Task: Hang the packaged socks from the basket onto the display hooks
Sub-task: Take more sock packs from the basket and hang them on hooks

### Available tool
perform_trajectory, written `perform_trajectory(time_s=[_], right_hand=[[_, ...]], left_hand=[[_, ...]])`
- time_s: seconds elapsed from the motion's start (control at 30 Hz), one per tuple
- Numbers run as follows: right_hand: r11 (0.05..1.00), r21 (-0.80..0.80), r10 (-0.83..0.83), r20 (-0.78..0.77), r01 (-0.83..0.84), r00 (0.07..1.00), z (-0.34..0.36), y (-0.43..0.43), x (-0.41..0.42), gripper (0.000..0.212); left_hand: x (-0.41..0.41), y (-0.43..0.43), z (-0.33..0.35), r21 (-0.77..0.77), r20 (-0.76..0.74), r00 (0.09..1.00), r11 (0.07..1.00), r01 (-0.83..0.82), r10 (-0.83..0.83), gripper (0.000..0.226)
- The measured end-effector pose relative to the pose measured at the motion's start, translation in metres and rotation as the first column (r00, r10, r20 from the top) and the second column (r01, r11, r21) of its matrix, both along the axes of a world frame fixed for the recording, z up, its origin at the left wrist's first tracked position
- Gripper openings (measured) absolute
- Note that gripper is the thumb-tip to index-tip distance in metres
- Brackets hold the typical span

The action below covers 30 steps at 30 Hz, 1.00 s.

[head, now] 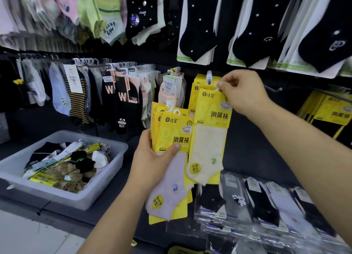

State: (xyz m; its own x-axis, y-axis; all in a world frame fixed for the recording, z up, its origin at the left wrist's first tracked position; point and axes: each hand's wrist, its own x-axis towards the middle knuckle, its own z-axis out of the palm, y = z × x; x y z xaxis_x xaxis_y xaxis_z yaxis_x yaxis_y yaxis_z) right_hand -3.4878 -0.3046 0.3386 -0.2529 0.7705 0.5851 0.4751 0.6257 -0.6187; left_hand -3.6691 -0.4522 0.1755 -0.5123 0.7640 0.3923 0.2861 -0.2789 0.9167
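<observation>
Pinching a yellow-carded cream sock pack [209, 143], the right hand [243, 93] holds it beside yellow packs [177, 128] gripped by the left hand [150, 160].

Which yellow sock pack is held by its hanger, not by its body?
The cream-sock pack, pinched at its white hanger by the right hand; the left hand grips the lilac-sock stack round its middle.

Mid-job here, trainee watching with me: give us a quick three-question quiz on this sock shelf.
1. True or false: the right hand pinches the cream sock pack by its top, beside the display hook.
2. The left hand grips: A) a stack of yellow packs, B) a striped sock, C) nothing.
3. Fill in: the basket sits on the person's ____ side.
Key: 1 true; 2 A; 3 left.
</observation>
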Motion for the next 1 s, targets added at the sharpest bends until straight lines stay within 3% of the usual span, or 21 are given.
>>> perform_trajectory(time_s=[0.2, 0.47, 0.6, 0.63, 0.73, 0.8, 1.0], right_hand=[[0.995, 0.096, -0.039, 0.054, 0.033, 0.998, 0.011, 0.012, -0.021, 0.016], [0.984, 0.134, -0.123, 0.028, 0.118, 0.992, -0.01, 0.013, -0.021, 0.022], [0.977, 0.185, -0.086, -0.114, 0.106, 0.99, -0.026, -0.011, -0.017, 0.011], [0.989, 0.135, -0.04, -0.139, 0.059, 0.99, -0.033, -0.02, -0.017, 0.002], [0.973, -0.181, 0.125, -0.111, -0.144, 0.986, -0.058, -0.048, -0.02, 0.034], [0.926, -0.327, 0.18, -0.056, -0.189, 0.982, -0.074, -0.06, -0.022, 0.046], [0.847, -0.433, 0.203, -0.27, -0.307, 0.941, -0.093, -0.062, -0.015, 0.037]], left_hand=[[-0.013, -0.005, 0.0, -0.011, -0.012, 0.997, 0.997, -0.074, 0.073, 0.039], [-0.008, -0.009, 0.003, -0.017, 0.076, 0.997, 1.0, -0.004, 0.005, 0.035], [-0.001, -0.011, 0.006, -0.023, 0.125, 0.991, 0.999, 0.045, -0.042, 0.039], [0.0, -0.011, 0.007, -0.019, 0.136, 0.989, 0.998, 0.054, -0.051, 0.042], [0.005, -0.01, 0.009, -0.005, 0.153, 0.987, 0.998, 0.06, -0.058, 0.05], [0.008, -0.008, 0.008, -0.006, 0.156, 0.986, 0.998, 0.057, -0.056, 0.052], [0.018, -0.006, 0.006, 0.0, 0.267, 0.955, 0.991, 0.131, -0.126, 0.073]])
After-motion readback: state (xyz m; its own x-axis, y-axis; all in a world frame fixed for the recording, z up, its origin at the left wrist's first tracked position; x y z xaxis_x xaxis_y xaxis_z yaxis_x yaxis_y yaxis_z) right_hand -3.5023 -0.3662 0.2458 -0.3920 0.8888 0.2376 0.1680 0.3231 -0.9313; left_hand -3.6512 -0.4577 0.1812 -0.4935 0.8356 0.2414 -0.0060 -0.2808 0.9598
